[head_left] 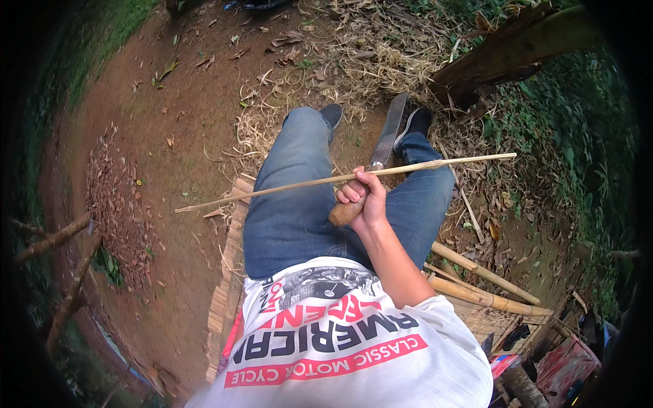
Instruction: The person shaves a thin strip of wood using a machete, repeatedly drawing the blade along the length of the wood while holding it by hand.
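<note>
My right hand [367, 198] is closed around the thick wooden handle [345, 213] of a machete. Its long dark blade [390, 129] points away from me, between my shins. A thin, pale bamboo strip [286, 186] lies crosswise over my thighs, passing at the thumb and index finger of that same hand. Whether the fingers pinch the strip or it only rests there, I cannot tell. One end of the strip reaches far left past my knee, the other past my right leg, with a knot-like bump [435, 164] along it. My left hand is out of sight.
I sit on a slatted bamboo seat [228, 285]. Bamboo poles [486, 273] lie at my right. Curly pale shavings [388, 61] cover the ground ahead, near a leaning plant trunk [510, 58]. Rough branches [58, 241] stand at the left. A reddish cloth [564, 367] lies at the lower right.
</note>
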The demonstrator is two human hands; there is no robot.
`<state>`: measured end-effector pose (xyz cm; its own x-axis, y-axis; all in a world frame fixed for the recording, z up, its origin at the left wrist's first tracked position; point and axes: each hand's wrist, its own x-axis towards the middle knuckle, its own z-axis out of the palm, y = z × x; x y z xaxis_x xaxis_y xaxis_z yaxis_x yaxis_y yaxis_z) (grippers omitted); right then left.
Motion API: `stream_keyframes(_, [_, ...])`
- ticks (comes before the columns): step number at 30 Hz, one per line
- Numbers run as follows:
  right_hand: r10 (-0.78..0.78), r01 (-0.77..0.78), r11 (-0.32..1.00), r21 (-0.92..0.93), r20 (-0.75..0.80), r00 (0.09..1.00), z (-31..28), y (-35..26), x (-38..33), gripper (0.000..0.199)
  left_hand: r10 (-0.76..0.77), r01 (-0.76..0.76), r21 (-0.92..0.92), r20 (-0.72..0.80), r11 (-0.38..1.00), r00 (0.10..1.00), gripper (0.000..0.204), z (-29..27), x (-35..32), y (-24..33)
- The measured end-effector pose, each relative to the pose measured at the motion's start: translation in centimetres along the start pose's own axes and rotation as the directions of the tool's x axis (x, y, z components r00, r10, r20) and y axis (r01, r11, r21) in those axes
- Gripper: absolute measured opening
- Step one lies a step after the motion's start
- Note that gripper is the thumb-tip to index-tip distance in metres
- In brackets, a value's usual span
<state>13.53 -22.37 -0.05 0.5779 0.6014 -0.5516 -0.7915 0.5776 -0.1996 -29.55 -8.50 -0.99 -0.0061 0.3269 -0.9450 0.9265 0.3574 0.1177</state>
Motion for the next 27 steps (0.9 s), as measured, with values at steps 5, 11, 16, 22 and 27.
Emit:
stream_keyframes(5, [0.013, -0.012, 1.000, -0.018, 0.022, 1.000, 0.8, 1.0, -0.2, 0.010, 0.544, -0.523, 0.175, -0.101, 0.834, 0.833, 0.037, -3.3, -7.2, 14.3])
stream_keyframes(11, [0.060, -0.060, 0.998, -0.003, 0.070, 0.996, 1.4, 1.0, -1.2, 0.011, 0.973, -0.552, 0.818, 0.226, -0.162, 0.050, 0.034, -2.1, -4.8, 28.9])
stream_keyframes(16, [0.020, -0.018, 0.997, -0.069, 0.022, 1.000, 1.2, -0.7, -2.5, 0.037, 0.720, -0.769, 0.563, 0.392, 0.304, 0.572, 0.044, -2.9, 0.2, 29.3])
stream_keyframes(22, [-0.196, 0.202, 0.976, -0.083, 0.073, 0.978, -1.4, -1.6, -4.0, 0.060, 0.795, -0.806, 0.382, 0.236, 0.452, 0.558, 0.051, -4.2, 3.9, 23.8])
stream_keyframes(27, [-0.300, 0.324, 0.833, -0.447, 0.126, 0.945, -2.5, -0.6, -5.4, 0.050, 0.846, -0.789, 0.451, 0.123, 0.418, 0.518, 0.056, -3.9, 5.2, 21.3])
